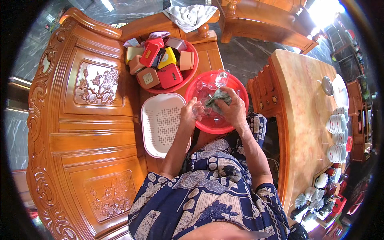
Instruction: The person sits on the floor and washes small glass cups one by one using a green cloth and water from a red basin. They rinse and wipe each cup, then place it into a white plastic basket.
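Note:
Over a red plastic basin (231,128) in front of me, my left hand (189,111) grips a clear drinking glass (199,110) near the basin's left rim. My right hand (235,109) has its fingers closed around a greenish-grey cloth (218,101), close beside that glass. More glassware lies in the basin, including a glass mug (222,77) at its far side. My hands partly hide what is inside. Left of the basin, a white plastic basket (163,126) with a perforated bottom rests on the wooden bench.
A second red basin (192,70) on the bench holds several tins and boxes. A white cloth (190,16) drapes over the bench's armrest. At right stands a table (309,120) with stacked bowls (336,124) and several small cups (312,193). The carved backrest (99,90) borders the left.

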`<state>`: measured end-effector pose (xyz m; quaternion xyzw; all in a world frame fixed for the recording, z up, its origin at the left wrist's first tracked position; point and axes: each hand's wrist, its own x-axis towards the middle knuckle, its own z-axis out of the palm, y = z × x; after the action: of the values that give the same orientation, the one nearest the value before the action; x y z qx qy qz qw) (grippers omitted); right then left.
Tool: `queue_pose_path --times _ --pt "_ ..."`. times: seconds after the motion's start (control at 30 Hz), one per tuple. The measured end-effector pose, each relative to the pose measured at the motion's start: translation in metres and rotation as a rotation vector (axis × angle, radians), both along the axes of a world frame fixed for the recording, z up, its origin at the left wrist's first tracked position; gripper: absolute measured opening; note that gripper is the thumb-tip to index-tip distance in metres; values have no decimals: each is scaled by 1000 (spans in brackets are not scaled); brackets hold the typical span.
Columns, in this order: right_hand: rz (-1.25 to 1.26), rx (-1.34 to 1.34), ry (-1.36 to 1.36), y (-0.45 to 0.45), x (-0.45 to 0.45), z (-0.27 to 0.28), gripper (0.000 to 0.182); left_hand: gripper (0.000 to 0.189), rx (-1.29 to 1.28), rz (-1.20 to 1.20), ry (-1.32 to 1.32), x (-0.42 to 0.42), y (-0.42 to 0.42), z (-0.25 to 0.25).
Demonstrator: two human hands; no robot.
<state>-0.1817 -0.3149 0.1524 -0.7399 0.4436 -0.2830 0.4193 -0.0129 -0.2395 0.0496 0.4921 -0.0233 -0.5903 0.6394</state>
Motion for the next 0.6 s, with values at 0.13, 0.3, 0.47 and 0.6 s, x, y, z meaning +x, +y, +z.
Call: queue_pose_path --times 0.13,0.3,0.47,0.6 --pt "-109 47 -342 -11 4 -9 44 33 48 36 -22 -5 -1 2" --pt "86 5 198 -11 -4 -4 35 33 -2 10 -22 -1 3 -12" --pt "97 -146 20 -16 -9 -4 33 36 52 43 -32 -7 5 -11" --pt "374 -23 -274 -17 -3 -16 34 36 -10 -49 29 -4 0 -11"
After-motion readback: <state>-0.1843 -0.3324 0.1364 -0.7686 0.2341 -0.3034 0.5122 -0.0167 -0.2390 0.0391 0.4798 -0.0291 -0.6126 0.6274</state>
